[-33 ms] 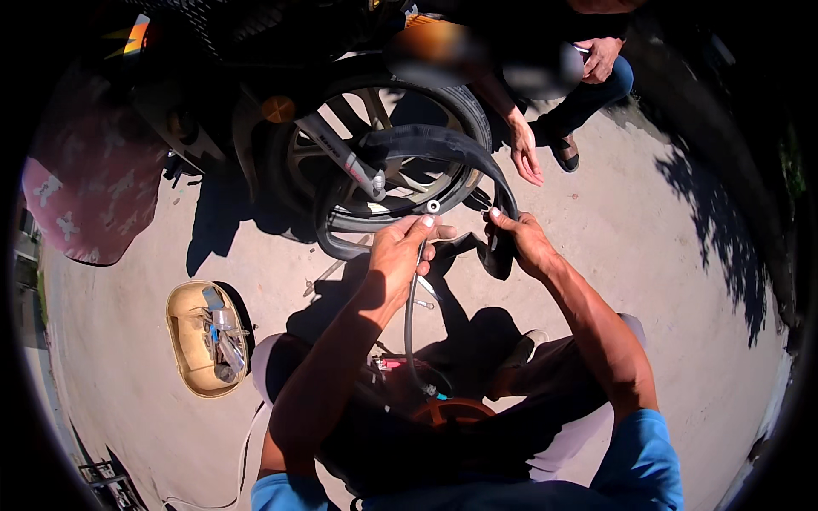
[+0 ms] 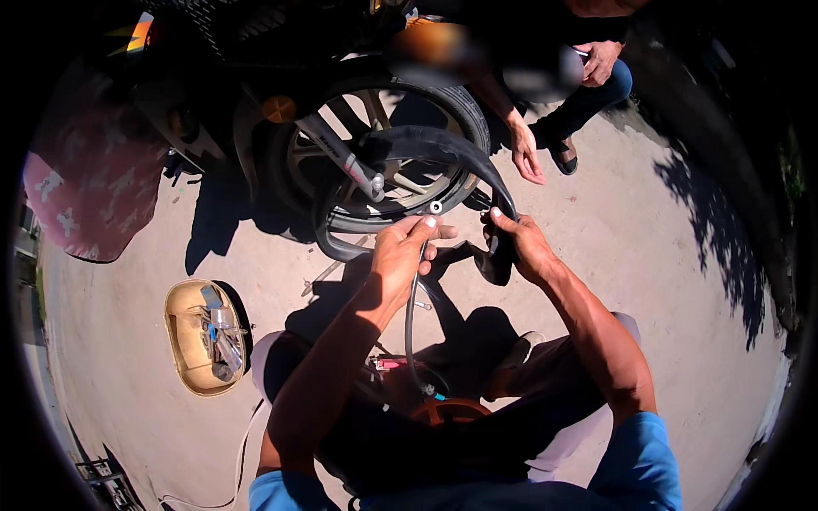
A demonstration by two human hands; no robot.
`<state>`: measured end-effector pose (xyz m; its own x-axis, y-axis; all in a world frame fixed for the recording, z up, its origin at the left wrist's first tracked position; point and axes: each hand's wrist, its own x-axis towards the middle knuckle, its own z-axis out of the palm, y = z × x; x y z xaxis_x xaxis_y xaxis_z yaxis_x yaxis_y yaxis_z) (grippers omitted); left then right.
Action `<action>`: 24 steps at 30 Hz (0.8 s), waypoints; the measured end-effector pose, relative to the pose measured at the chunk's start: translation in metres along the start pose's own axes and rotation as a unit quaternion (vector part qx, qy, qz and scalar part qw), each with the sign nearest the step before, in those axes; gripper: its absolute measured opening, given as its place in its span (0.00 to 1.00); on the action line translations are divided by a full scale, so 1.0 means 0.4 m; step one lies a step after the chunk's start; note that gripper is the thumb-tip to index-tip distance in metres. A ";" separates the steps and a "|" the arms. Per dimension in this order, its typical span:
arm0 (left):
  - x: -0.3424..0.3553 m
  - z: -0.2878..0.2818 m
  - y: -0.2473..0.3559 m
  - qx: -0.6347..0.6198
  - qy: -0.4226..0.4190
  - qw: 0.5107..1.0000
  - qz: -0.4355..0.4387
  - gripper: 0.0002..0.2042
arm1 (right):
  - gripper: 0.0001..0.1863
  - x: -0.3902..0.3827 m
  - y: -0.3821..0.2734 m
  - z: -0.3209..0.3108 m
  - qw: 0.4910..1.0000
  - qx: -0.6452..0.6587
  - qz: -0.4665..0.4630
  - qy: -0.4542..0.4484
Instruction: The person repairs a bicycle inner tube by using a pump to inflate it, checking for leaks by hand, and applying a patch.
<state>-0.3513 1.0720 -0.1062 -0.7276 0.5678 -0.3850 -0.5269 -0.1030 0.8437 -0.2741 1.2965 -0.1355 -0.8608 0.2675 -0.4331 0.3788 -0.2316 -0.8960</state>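
One dark, thin hose (image 2: 409, 328) with a pale ring-shaped tip (image 2: 436, 207), gripped at centre frame in a left hand (image 2: 400, 255), fingers curled. One inner tube (image 2: 426, 141), smooth black rubber, flattened, looping across upper centre; right hand (image 2: 527, 245) closed on its edge, fingers mostly hidden. Behind: one spoked wheel (image 2: 475, 123), top lost in shade. Lower left: one tan rounded box (image 2: 184, 353), metal tools (image 2: 225, 345) too jumbled to count. Upper right: one co-worker (image 2: 602, 64), face cut off.
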 end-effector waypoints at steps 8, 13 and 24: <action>0.029 0.037 -0.045 0.039 0.013 0.999 -0.015 0.08 | 0.12 -0.074 -0.050 0.098 0.994 0.106 -0.021 0.006; 0.035 0.045 -0.074 0.037 0.024 0.999 0.006 0.07 | 0.10 -0.055 -0.032 0.089 0.998 0.067 -0.018 -0.003; 0.071 0.088 -0.094 0.089 -0.005 0.993 0.076 0.07 | 0.15 -0.032 -0.013 0.086 0.997 -0.001 -0.074 0.013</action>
<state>-0.3367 1.1208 -0.1358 -0.7879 0.5647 -0.2458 -0.3252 -0.0426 0.9447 -0.2769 1.2619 -0.1219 -0.8983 0.3222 -0.2988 0.2495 -0.1856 -0.9504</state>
